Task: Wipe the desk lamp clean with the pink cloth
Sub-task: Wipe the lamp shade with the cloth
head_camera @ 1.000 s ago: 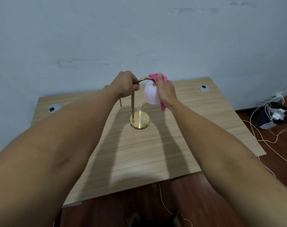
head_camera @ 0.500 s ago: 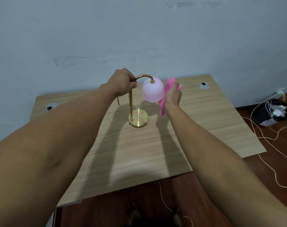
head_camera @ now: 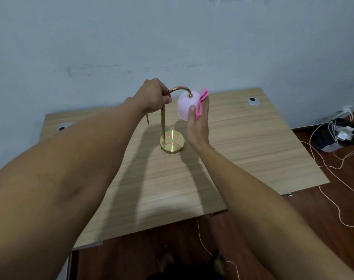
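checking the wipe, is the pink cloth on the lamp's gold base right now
No, the right hand presses the pink cloth against the lamp shade, above the gold base.

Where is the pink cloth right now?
In the head view, the pink cloth sits centre frame, pressed by the right hand against the right side of the lamp shade, above the wooden desk.
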A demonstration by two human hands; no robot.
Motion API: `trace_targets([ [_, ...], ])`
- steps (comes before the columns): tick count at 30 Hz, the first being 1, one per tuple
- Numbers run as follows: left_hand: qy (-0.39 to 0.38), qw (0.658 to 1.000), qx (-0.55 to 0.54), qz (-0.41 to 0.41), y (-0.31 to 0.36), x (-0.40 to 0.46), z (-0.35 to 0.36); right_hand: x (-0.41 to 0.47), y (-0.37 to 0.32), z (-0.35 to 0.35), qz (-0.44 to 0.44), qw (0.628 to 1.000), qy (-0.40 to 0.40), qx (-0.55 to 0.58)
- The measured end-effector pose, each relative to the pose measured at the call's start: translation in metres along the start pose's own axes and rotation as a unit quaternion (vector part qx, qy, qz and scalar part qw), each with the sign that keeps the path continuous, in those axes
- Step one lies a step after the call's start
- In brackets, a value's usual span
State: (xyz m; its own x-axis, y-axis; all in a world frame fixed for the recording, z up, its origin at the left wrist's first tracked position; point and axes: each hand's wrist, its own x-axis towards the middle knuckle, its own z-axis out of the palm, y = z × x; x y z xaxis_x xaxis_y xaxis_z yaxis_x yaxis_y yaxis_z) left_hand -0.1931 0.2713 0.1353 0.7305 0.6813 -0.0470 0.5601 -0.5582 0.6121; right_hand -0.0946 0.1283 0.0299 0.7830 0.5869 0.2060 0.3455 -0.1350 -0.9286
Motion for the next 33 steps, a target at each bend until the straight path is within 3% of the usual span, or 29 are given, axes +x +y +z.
trace_targets([
  [3, -0.005, 1.0, -0.002, -0.002, 0.001, 0.0, 0.0, -0.019, 0.01, 0.015, -0.105, 0.971, 0.006, -0.214],
  [7, -0.011, 1.0, -0.001, 0.004, 0.001, 0.0, -0.001, -0.029, 0.02, 0.02, -0.21, 0.864, -0.048, -0.455],
  [12, -0.019, 1.0, 0.013, 0.018, 0.001, 0.001, -0.003, -0.014, 0.013, 0.026, -0.302, 0.751, -0.104, -0.578],
  [16, -0.017, 1.0, 0.012, 0.021, 0.0, 0.001, -0.003, 0.004, -0.004, 0.03, -0.342, 0.611, -0.146, -0.699],
  [20, -0.021, 0.999, 0.01, 0.025, -0.001, 0.001, -0.004, -0.003, 0.007, 0.011, -0.38, 0.525, -0.199, -0.735],
  [22, -0.027, 0.999, 0.013, 0.028, 0.0, 0.002, -0.004, -0.01, 0.016, -0.005, -0.4, 0.518, -0.203, -0.728],
  [33, -0.032, 0.999, 0.011, 0.012, -0.002, 0.003, -0.004, -0.017, 0.049, -0.08, -0.428, 0.642, -0.224, -0.595],
])
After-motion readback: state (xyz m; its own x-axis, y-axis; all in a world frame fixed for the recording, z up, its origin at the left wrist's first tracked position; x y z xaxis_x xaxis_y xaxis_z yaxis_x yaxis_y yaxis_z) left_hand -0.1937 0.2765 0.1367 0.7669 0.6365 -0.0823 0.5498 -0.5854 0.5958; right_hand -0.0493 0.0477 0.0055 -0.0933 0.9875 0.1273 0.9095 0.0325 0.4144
